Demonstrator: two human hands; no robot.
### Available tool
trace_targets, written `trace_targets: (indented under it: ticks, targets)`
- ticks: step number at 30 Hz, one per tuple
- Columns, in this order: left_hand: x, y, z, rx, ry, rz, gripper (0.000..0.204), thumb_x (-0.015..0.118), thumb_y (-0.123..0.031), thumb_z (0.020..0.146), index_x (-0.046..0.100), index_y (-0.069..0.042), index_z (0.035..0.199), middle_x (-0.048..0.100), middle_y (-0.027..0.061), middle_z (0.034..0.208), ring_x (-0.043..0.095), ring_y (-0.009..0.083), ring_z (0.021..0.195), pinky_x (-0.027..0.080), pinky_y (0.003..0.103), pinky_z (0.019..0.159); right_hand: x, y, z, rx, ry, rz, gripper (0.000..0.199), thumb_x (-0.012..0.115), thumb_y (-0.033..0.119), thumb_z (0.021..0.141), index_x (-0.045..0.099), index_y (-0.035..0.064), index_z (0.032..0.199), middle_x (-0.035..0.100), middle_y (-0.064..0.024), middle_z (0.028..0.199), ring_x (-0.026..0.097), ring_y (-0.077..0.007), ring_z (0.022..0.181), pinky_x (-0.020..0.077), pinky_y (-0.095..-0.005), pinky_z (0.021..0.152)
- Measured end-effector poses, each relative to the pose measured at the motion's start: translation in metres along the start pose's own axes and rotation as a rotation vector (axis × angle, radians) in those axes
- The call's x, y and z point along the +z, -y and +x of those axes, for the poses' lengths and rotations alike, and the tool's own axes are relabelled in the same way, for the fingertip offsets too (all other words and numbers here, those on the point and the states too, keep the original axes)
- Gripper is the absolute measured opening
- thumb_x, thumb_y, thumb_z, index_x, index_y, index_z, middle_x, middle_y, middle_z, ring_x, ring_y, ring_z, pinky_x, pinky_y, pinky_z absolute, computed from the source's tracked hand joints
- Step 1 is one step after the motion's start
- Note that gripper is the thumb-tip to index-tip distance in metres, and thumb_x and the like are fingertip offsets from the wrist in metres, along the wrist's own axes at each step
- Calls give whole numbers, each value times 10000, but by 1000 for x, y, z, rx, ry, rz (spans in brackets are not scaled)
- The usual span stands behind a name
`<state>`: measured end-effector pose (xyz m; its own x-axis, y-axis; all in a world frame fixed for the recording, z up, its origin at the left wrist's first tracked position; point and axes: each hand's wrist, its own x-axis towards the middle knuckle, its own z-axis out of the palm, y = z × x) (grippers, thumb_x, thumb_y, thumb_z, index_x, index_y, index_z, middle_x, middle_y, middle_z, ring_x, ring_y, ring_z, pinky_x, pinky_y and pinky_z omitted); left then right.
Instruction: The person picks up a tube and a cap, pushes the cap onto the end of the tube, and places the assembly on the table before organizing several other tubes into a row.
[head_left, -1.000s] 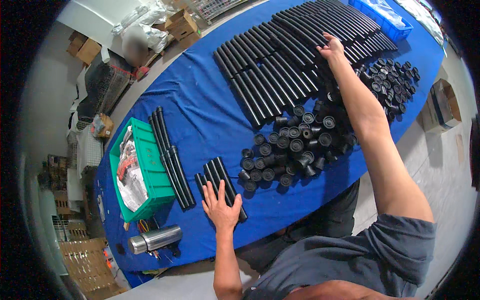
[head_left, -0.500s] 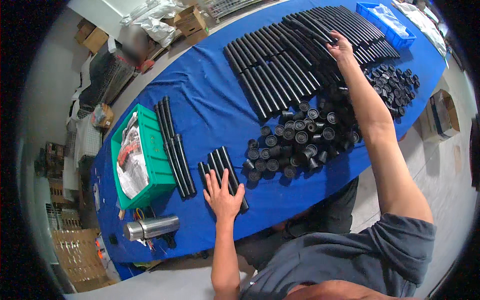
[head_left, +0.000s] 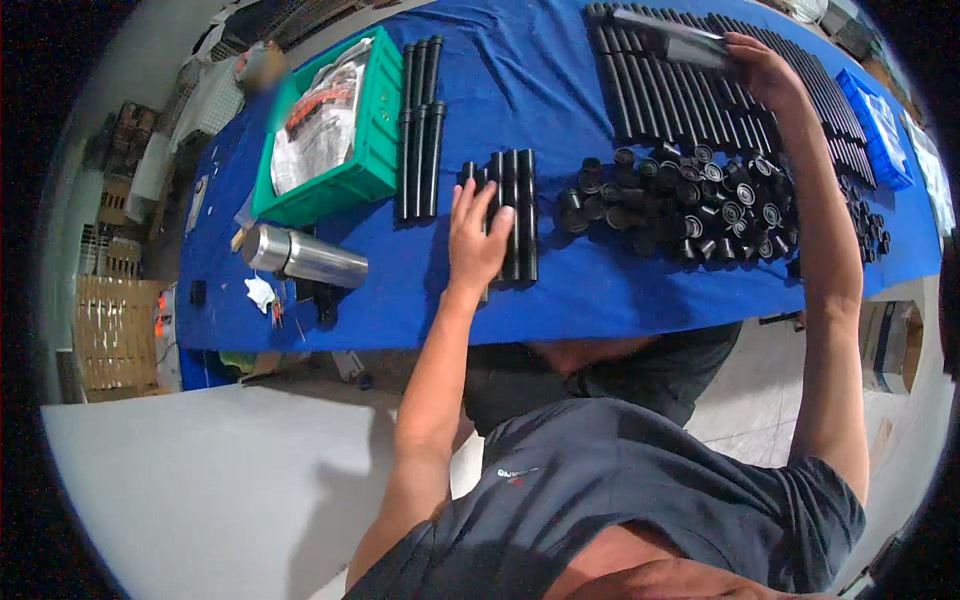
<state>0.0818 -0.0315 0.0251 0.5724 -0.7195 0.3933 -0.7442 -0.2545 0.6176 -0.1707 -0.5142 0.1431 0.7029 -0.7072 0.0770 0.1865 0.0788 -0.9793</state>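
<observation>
My left hand (head_left: 478, 240) lies over a small group of black tubes (head_left: 514, 215) near the table's front edge, its fingers spread and partly covering the tubes on the left. At the far right, my right hand (head_left: 768, 72) has its fingers closed on the end of a black tube (head_left: 675, 42), which points left and is smeared by motion. Whether it grips more than one is unclear. Beneath that tube, rows of black tubes (head_left: 655, 100) lie side by side. A heap of round black caps (head_left: 690, 200) sits between my hands, nearer than the rows.
Left of my left hand are several capped black tubes (head_left: 422, 160) and a green crate (head_left: 385, 165) holding wrapped stuff. A steel flask (head_left: 325, 260) lies at the front left. A blue basket (head_left: 875, 125) stands at the far right, and a cardboard box (head_left: 893, 345) below the table.
My right hand has lifted a black tube off the rows and swung it sideways. My left hand stays on the small tube group, while the whole view has shifted.
</observation>
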Motion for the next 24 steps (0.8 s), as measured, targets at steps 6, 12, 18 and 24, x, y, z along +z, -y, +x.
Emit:
trace_targets:
  ticks: [6, 12, 18, 24]
  targets:
    - [-24, 5, -1, -403, 31, -926, 587, 477, -394, 1030, 447, 68, 1392, 467, 208, 1442, 449, 254, 1343, 330, 369, 1129, 176, -8, -48, 187, 436, -110, 159, 693, 36, 818, 705, 18, 975, 700, -69, 926, 656, -194, 857, 514, -309, 832]
    - [-16, 36, -14, -364, 51, -966, 692, 526, -452, 990, 385, 58, 1436, 446, 190, 1455, 423, 267, 1356, 287, 376, 1144, 289, -58, -57, 330, 752, -339, 188, 715, 36, 756, 717, 14, 943, 671, -45, 912, 600, -149, 885, 446, -260, 790]
    - [-17, 23, -15, -202, 132, -1031, 787, 750, -351, 872, 382, 49, 1440, 517, 141, 1357, 498, 204, 1241, 349, 347, 1093, 321, -110, -31, 360, 890, -452, 239, 699, 7, 734, 704, -9, 972, 668, -54, 912, 609, -155, 854, 474, -288, 789]
    - [-25, 27, -16, 19, 168, -526, 849, 783, -412, 797, 408, -42, 1463, 380, 241, 1498, 347, 319, 1413, 264, 400, 1156, 339, -117, -18, 336, 897, -437, 275, 708, 59, 735, 690, 5, 1004, 663, -57, 902, 609, -162, 819, 488, -302, 762]
